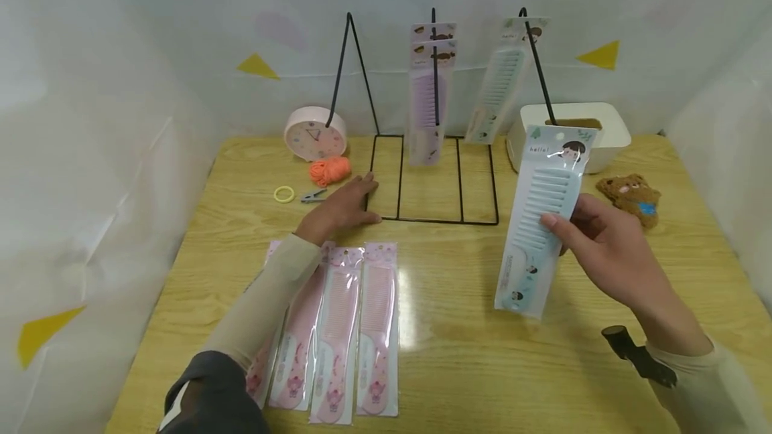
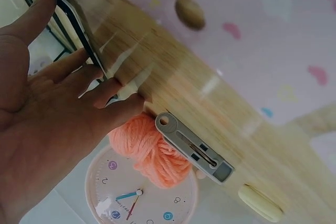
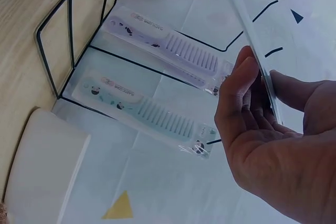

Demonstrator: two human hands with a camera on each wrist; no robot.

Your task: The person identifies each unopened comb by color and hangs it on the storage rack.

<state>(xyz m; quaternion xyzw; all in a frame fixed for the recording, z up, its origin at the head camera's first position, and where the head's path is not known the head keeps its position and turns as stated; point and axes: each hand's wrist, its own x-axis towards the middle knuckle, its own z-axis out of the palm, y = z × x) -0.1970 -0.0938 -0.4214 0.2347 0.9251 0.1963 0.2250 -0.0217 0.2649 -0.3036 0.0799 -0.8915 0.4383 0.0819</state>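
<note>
Here the right hand (image 1: 603, 246) holds a blue comb pack (image 1: 539, 220) up in the air, over the counter (image 1: 458, 327). Its grip is a pinch: the thumb is on the front of the pack and the fingers (image 3: 236, 103) are curled behind it. The pack hangs nearly straight, with its top near the white box (image 1: 575, 131).

The left hand (image 1: 340, 208) has a wide, flat grip. Its fingers are straight and press on the left front corner of the black wire rack (image 1: 431, 179).

The rack holds a purple comb pack (image 1: 429, 96) on its middle hook and a pale green comb pack (image 1: 497, 89) on its right hook. I cannot tell what is inside the white box.

Pink comb packs (image 1: 356, 327) lie side by side on the counter, near the person. A pink clock (image 1: 315, 134), orange yarn (image 1: 330, 169), a yellow ring (image 1: 284, 193) and a small grey clip (image 1: 313, 196) sit close to the left hand. A brown bear toy (image 1: 630, 196) lies to the right.
</note>
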